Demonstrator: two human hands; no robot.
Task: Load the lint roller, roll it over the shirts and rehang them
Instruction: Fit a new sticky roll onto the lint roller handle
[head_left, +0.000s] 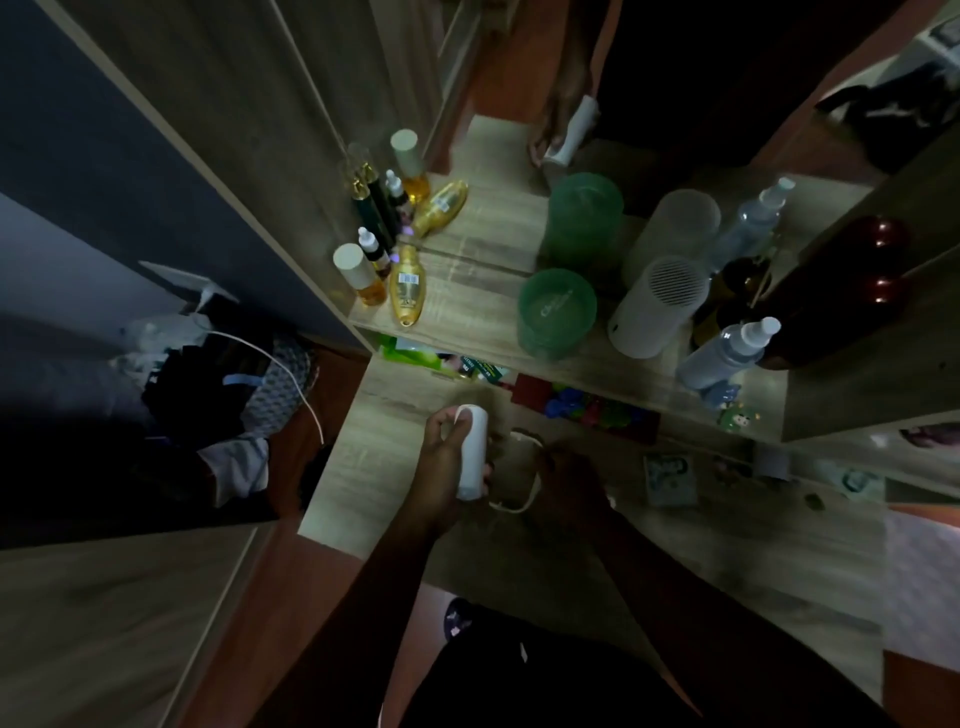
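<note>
A white cylindrical lint roll (474, 451) is held upright over the wooden dresser top (363, 467), with the fingers of my left hand (441, 467) curled round it. My right hand (563, 480) is just right of the roll and grips the thin white wire frame of the roller handle (524, 499). In this dim light the join between frame and roll is hard to make out. A mirror at the back reflects a hand with the roll (571, 130). No shirts are clearly visible.
An upper shelf (467, 332) carries golden bottles (408, 286), dropper bottles, a green tub (556, 312), a white speaker-like cylinder (657, 306) and a spray bottle (727, 353). Coloured items lie under the shelf. A pile of clothes with a white cable (280, 364) lies on the left.
</note>
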